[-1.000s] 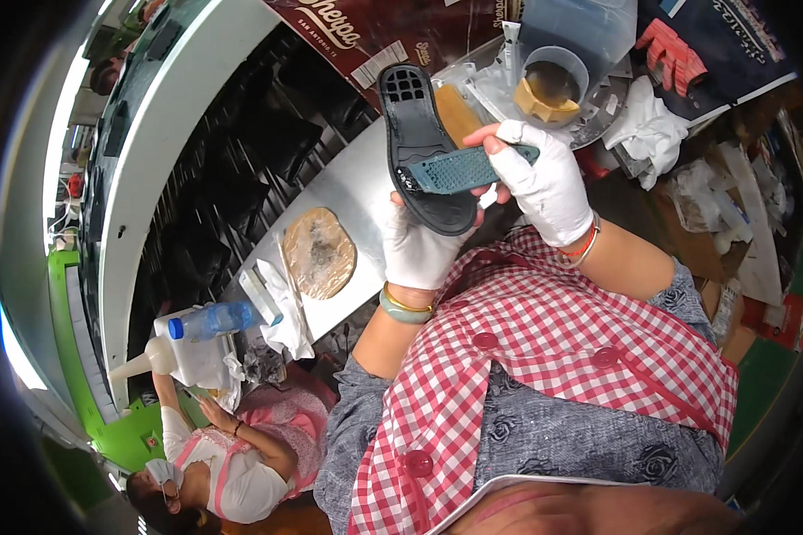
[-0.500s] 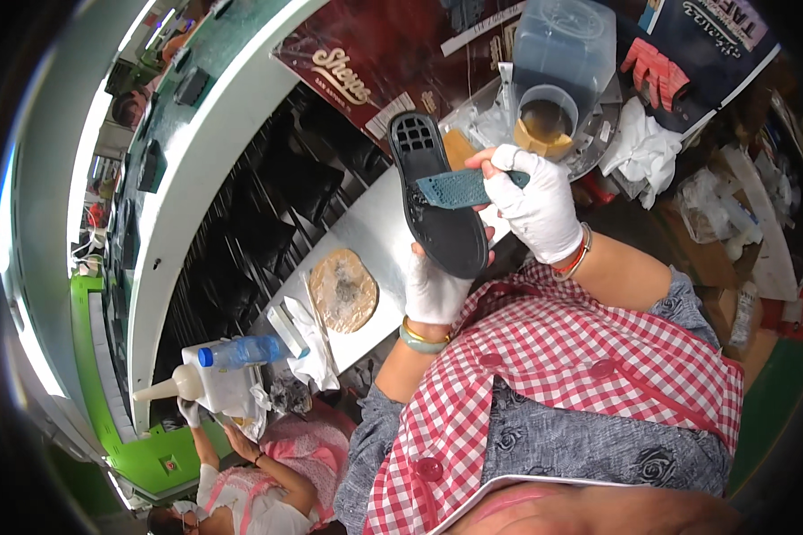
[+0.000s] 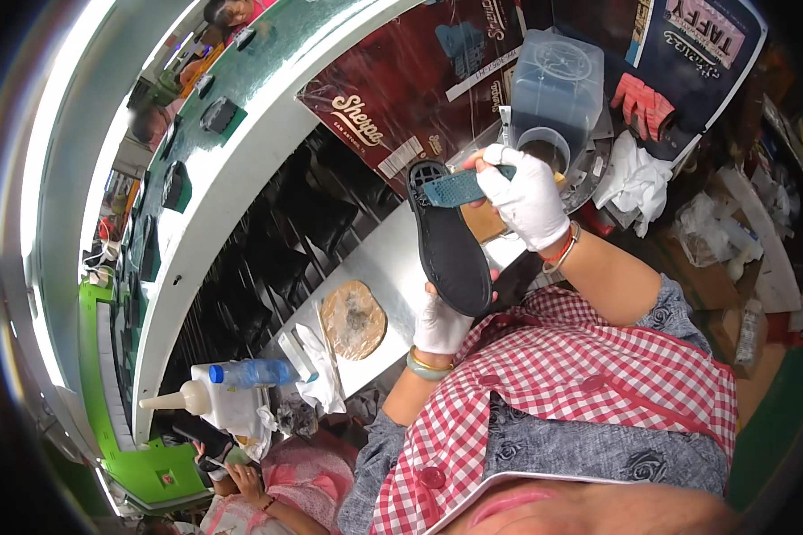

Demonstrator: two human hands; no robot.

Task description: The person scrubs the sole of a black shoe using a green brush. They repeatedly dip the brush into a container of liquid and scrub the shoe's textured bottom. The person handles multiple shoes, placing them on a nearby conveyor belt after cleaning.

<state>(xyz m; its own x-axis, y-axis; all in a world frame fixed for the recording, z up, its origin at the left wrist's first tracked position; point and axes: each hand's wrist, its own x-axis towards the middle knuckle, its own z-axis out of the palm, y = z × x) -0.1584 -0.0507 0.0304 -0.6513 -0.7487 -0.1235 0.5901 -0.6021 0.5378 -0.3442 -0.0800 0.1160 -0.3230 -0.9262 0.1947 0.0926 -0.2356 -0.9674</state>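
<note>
You have bright, cool light from the long white glowing strip (image 3: 43,116) at left, glare on the smooth silver metal tabletop (image 3: 400,281), deep shadow beside the curved white bench edge (image 3: 207,160), and fisheye bending fading to black rims.

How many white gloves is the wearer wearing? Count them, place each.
2: one on the left hand, which holds the black shoe sole near its lower end and is partly hidden by it; one on the right hand, which grips the teal textured strip.
</note>
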